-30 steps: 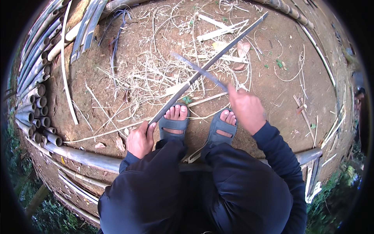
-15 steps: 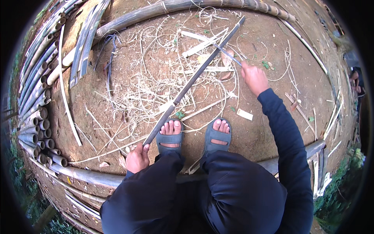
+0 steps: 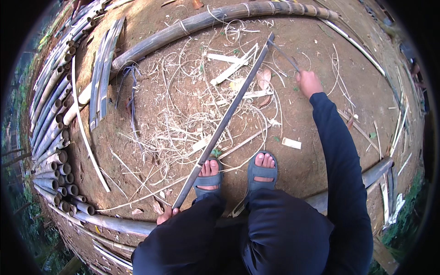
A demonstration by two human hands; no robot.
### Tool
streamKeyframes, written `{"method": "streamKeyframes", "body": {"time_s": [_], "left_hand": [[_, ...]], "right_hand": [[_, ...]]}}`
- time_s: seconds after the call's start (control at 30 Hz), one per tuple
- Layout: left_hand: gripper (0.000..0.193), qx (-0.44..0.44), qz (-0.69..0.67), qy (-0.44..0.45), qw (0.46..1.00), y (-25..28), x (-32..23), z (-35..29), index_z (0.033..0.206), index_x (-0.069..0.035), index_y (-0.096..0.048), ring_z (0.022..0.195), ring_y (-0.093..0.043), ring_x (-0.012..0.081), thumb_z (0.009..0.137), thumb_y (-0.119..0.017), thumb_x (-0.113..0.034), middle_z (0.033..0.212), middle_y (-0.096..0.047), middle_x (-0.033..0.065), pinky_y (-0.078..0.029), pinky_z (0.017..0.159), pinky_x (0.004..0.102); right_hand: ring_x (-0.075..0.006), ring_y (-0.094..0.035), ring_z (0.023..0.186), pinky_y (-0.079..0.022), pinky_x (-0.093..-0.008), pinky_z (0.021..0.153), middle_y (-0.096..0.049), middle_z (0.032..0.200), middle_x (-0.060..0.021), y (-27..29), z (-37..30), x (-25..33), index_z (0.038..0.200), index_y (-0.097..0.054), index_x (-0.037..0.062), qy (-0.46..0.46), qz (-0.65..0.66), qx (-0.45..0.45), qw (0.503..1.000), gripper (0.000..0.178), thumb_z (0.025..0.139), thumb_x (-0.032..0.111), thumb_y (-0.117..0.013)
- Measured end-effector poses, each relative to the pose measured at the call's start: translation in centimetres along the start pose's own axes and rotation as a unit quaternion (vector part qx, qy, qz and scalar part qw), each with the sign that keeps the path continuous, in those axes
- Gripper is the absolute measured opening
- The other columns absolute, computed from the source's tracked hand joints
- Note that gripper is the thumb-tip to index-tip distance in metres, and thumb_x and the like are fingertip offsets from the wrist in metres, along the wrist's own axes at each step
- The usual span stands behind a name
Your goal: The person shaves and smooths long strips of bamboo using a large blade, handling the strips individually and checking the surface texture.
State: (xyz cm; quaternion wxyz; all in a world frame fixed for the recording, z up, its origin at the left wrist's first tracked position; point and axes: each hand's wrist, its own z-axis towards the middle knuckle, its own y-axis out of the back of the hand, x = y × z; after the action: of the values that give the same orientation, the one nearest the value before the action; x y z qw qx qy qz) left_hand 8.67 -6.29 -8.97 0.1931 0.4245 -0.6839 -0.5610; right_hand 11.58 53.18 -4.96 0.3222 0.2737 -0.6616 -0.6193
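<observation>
A long, dark-skinned bamboo strip [image 3: 234, 104] slants from the lower left up to the far right, over the shavings. My left hand [image 3: 166, 216] is closed around its near end, beside my left knee, which partly hides the hand. My right hand [image 3: 309, 84] is closed on a knife, its handle hidden in the fist. The thin grey knife blade [image 3: 285, 56] reaches up and left and meets the strip near its far tip. Whether the edge bites into the bamboo is too small to tell.
Curled bamboo shavings [image 3: 183, 117] litter the dirt ahead of my sandals. A thick bamboo pole [image 3: 192, 26] lies across the back. Stacked bamboo poles [image 3: 57, 158] fill the left side, with split dark slats [image 3: 104, 73] nearby. Another pole [image 3: 121, 223] runs behind my feet.
The strip and my left hand have shifted back toward me. My right hand has moved outward to the right, and the blade now meets the strip closer to its far tip. The view has tilted slightly.
</observation>
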Motion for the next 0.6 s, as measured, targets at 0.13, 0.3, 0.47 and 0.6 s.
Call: {"method": "streamKeyframes", "body": {"time_s": [0.13,0.3,0.47,0.6], "left_hand": [[0.055,-0.121,0.108,-0.110,0.981,-8.3,-5.4,5.7,0.144,-0.006,-0.042,0.113,-0.058,0.0361,0.102,-0.050,-0.039,0.130,-0.058,0.0177,-0.044,0.100,0.0519],[0.034,-0.361,0.156,-0.178,0.902,-2.0,-5.4,6.4,0.117,-0.009,-0.066,0.071,-0.069,0.0235,0.099,-0.053,-0.035,0.073,-0.069,0.0054,-0.052,0.071,0.0341],[0.026,-0.047,-0.460,0.180,0.869,13.7,1.2,-3.9,0.088,-0.006,-0.065,0.056,-0.050,0.0081,0.093,-0.067,-0.030,0.064,-0.057,-0.0026,-0.036,0.052,0.0249],[0.031,-0.104,-0.563,0.258,0.778,17.8,2.8,0.4,0.078,-0.005,-0.064,0.048,-0.039,0.0012,0.092,-0.070,-0.032,0.060,-0.053,-0.0051,-0.029,0.044,0.0206]], "right_hand": [[-0.0451,-0.065,0.086,-0.051,-0.0539,0.075,-0.065,0.085,-0.0291,-1.4,-1.0,-3.7,0.103,-0.067,0.0033,-0.134,0.112,-0.066,0.982,0.024,0.093,0.022,-0.057],[-0.0464,-0.059,0.072,-0.045,-0.0482,0.063,-0.061,0.074,-0.0262,-3.3,-11.9,2.5,0.093,-0.064,-0.0007,-0.148,0.235,-0.148,0.949,0.027,0.097,0.024,-0.056],[-0.0387,-0.065,0.076,-0.048,-0.0446,0.069,-0.064,0.085,-0.0259,-3.3,-24.3,5.4,0.111,-0.064,-0.0021,-0.196,0.281,-0.129,0.931,0.028,0.095,0.020,-0.060],[-0.0404,-0.061,0.101,-0.046,-0.0467,0.089,-0.063,0.111,-0.0245,-4.9,-29.9,7.7,0.129,-0.057,0.0025,-0.199,0.269,-0.054,0.941,0.044,0.089,0.019,-0.066]]}}
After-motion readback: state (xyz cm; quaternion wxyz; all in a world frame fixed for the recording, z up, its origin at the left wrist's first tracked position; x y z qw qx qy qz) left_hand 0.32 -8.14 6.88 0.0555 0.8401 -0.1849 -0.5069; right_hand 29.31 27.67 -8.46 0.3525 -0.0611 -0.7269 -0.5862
